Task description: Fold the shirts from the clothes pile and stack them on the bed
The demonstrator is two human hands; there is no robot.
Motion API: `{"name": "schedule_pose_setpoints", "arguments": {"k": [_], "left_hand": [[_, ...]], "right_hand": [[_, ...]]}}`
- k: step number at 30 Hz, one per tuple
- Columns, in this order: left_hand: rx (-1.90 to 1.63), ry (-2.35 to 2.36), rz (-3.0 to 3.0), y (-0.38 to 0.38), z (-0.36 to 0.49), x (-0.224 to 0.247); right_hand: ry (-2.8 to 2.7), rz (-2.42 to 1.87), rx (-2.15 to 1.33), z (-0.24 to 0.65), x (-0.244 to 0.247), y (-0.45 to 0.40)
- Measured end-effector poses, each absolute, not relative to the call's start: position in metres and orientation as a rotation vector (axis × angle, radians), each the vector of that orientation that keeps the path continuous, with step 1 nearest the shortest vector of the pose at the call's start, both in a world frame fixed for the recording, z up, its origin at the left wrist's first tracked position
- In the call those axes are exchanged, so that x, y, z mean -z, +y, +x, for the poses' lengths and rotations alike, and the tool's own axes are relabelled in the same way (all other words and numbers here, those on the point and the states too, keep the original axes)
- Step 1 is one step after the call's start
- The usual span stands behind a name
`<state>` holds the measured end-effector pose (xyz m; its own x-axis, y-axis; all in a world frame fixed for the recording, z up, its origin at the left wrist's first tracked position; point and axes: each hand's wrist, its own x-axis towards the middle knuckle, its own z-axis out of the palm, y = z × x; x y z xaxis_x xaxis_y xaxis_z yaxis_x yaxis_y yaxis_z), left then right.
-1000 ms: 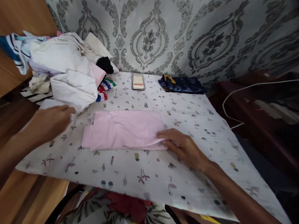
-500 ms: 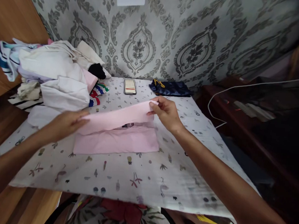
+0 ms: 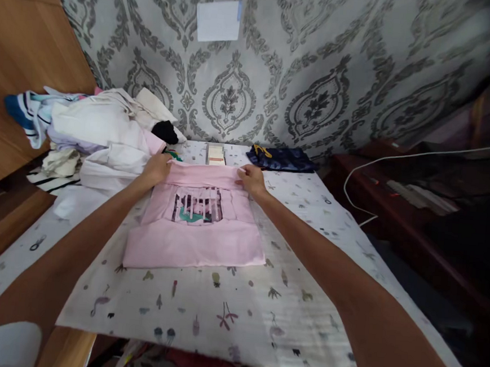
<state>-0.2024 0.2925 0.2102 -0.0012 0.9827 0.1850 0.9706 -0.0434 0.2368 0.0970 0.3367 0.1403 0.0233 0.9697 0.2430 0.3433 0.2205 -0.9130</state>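
Observation:
A pink T-shirt (image 3: 198, 245) lies on the table, its near edge folded over and its far edge folded toward me. Between the two folded bands a dark and green print shows on its front. My left hand (image 3: 156, 170) pinches the far left corner of the shirt. At the far right corner, my right hand (image 3: 251, 179) grips the same far band, thumb toward me. The band is drawn straight between both hands. A phone-like object (image 3: 215, 153) stands just beyond it, its lower part hidden by the shirt.
A heap of loose clothes (image 3: 101, 121) covers the table's far left. A folded dark blue garment (image 3: 283, 159) with a yellow detail lies at the back right. The patterned white cloth (image 3: 200, 321) covers the table. A white cable (image 3: 374, 155) hangs over dark furniture on the right.
Both hands have moved away from me with the far band, laying it farther back. The shirt's middle and its print are now exposed. The view has tilted up slightly.

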Motion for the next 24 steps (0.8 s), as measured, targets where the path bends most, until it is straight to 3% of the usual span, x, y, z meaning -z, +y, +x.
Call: {"name": "schedule_pose_setpoints", "arguments": {"k": [5, 11, 19, 24], "left_hand": [[-0.447, 2.084, 2.271, 0.279, -0.201, -0.201], [-0.292, 1.802, 2.623, 0.195, -0.202, -0.202], [-0.256, 1.895, 2.136, 0.112, -0.221, -0.189], [-0.173, 1.734, 2.013, 0.114, -0.231, -0.193]], "right_hand": [[-1.646, -1.304, -0.703, 0.101, -0.14, 0.322], [-1.93, -1.153, -0.612, 0.112, -0.146, 0.283], [-2.181, -1.073, -0.222, 0.116, -0.146, 0.215], [-2.476, -1.267, -0.368, 0.119, -0.165, 0.169]]}}
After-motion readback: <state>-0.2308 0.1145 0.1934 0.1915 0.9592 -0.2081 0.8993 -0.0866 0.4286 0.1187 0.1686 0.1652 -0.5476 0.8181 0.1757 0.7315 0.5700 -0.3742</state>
